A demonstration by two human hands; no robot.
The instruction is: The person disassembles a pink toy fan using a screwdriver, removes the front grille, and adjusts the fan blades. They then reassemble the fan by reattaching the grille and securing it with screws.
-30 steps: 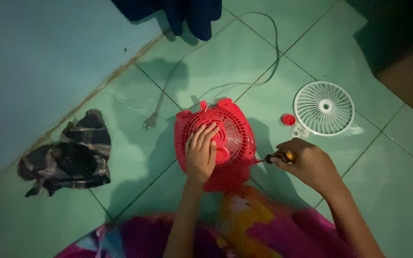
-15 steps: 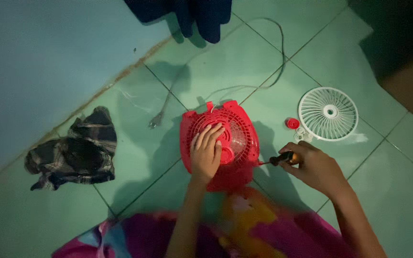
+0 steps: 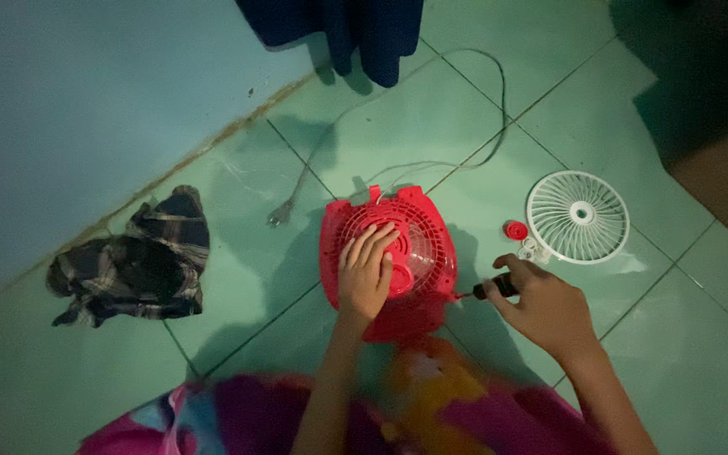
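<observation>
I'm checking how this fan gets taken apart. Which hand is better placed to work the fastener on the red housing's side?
Likely the right hand: it grips the screwdriver, tip at the red fan housing. The left hand lies flat on the grille.

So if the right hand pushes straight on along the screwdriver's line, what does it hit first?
The right hand points its screwdriver leftward, and the tip already looks to be at the red fan housing's right edge, so that comes first; exact contact is hard to judge.
</observation>
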